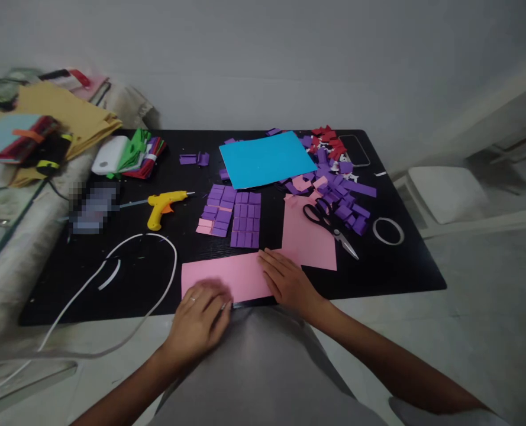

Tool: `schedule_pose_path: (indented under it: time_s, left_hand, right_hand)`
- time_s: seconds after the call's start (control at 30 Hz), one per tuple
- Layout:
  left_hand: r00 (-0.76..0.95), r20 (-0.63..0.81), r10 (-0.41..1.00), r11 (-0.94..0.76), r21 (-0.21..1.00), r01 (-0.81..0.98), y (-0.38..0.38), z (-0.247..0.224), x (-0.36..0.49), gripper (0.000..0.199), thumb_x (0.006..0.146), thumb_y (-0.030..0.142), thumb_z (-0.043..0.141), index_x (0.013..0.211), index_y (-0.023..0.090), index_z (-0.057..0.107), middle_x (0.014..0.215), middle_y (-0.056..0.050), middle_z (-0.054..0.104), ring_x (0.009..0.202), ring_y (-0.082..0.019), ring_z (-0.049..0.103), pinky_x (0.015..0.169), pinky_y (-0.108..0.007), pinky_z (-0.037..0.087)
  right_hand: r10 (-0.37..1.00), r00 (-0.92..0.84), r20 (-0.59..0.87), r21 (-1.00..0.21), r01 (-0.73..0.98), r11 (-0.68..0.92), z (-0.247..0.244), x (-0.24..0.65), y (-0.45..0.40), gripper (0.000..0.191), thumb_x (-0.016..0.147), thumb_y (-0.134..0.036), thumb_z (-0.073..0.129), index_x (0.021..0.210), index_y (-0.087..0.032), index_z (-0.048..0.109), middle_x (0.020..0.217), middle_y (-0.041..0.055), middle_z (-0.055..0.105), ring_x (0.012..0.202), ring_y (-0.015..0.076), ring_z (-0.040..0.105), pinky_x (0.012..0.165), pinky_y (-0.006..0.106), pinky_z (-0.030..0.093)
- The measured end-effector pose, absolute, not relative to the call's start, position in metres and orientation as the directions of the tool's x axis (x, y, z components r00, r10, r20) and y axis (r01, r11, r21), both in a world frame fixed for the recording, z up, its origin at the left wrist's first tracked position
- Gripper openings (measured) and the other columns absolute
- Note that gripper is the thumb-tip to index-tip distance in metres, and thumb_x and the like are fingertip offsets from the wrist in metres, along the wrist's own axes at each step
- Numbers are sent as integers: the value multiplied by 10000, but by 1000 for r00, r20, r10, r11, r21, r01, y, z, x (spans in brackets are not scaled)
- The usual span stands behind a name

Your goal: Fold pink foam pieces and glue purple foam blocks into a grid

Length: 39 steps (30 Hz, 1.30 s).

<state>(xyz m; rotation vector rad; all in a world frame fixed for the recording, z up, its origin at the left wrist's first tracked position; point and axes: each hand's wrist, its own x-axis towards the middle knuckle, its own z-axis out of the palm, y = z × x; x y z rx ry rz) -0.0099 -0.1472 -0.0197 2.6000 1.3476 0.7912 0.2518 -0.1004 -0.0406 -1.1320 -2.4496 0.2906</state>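
Observation:
A long pink piece of paper lies along the front edge of the black table. My left hand is at its near left edge, fingers curled and thumb drawn in against the edge. My right hand rests on the right end of this paper with its fingers stretched out flat. Beyond that hand, a second pink sheet lies partly under black-handled scissors. Just past the long paper are two panels of purple folded pieces, the left panel with some pink in it and the right panel all purple.
A yellow glue gun lies at the left, near a looping white cable. A blue sheet is at the back, beside heaped purple pieces and red scraps. Tape lies right; coloured paper bundles lie back left.

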Motion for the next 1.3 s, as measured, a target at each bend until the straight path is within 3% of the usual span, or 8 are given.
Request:
schedule_pose_path:
  time_s: [0.13,0.2,0.47,0.9,1.17,1.3]
  left_hand:
    - [533,330,779,-623,307,720,-131,-23,23,384,1023,180,536,1395,133,621,1451,-142,663,1365,-297,610,1152,-488,505]
    - [539,299,787,-614,306,727,-124,-28,37,430,1035,200,514,1453,115,573,1524,-156,604,1422,-302,567,1174,-492,487]
    - [429,218,876,-479,305,823,-123,-30,23,468,1063,379,529,1426,87,564,1512,-183,611,1429,-331,562,1169,-508,484]
    - [283,206,937,-321,180,930,-140,-29,-67,433,1081,377,464,1450,155,511,1504,-137,630,1414,-352,575,1214,-587,410]
    - [342,196,919,-380,205,902,-138,-35,-93,473,1080,290,447,1547,216,447,1566,-111,574,1453,-342,533,1190,-586,446]
    - [424,164,891,-454,278,846,-148,-27,-94,586,1054,373,527,1605,241,380,1643,-135,473,1512,-335,464,1225,-600,399]
  right_hand:
    - [754,-576,315,-354,666,657,-41,252,-100,459,1065,-138,439,1507,-98,553,1468,162,656,1437,278,574,1171,501,540]
    - [752,-575,321,-362,659,659,-42,252,-99,474,1058,-134,444,1521,-99,539,1473,163,652,1436,272,575,1172,494,539]
    - [772,-546,326,-427,644,635,-43,252,-99,457,1055,-151,470,1499,-121,575,1463,150,663,1433,260,579,1185,496,527]
    - [787,-535,307,-449,648,615,-43,255,-98,445,1062,-170,474,1493,-131,578,1482,144,647,1408,260,605,1173,499,540]
    - [763,-545,347,-444,621,646,-38,258,-102,490,1055,-169,498,1545,-162,506,1495,145,637,1433,268,578,1144,506,557]
    - [673,-656,342,-406,543,735,-34,265,-114,452,1017,-380,641,1397,-136,632,1433,179,676,1391,322,600,1130,539,548]
